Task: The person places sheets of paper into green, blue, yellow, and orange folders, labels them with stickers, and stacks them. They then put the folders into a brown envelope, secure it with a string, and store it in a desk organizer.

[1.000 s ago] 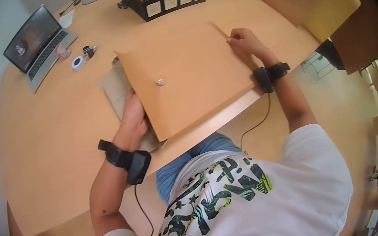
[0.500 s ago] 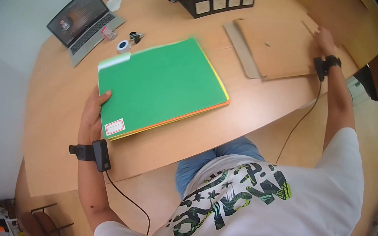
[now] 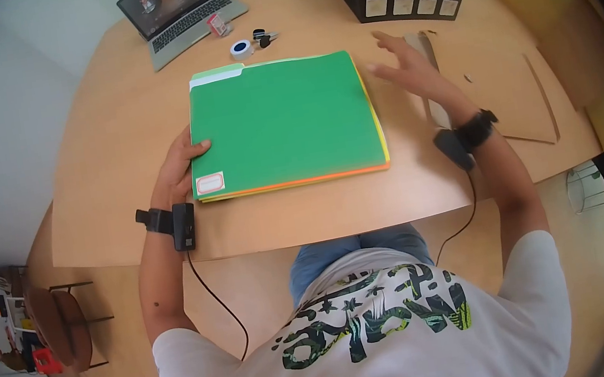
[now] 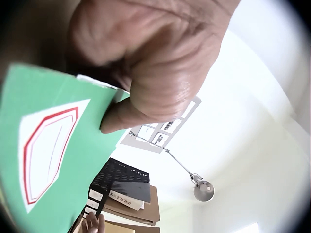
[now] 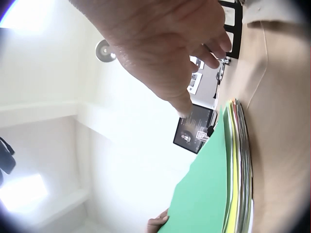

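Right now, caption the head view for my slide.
Left hand grips green-topped folders; right hand hovers beside them.

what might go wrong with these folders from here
Only the left hand grips the stack of folders; with the right hand clear of it, the unheld right edge might fan apart. The tape roll sits just beyond the stack and could get knocked if the folders slide forward.

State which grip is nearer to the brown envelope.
Right. The right grip is close to the brown envelope; the left grip holds the left edge of the green folder, across the folder from the envelope.
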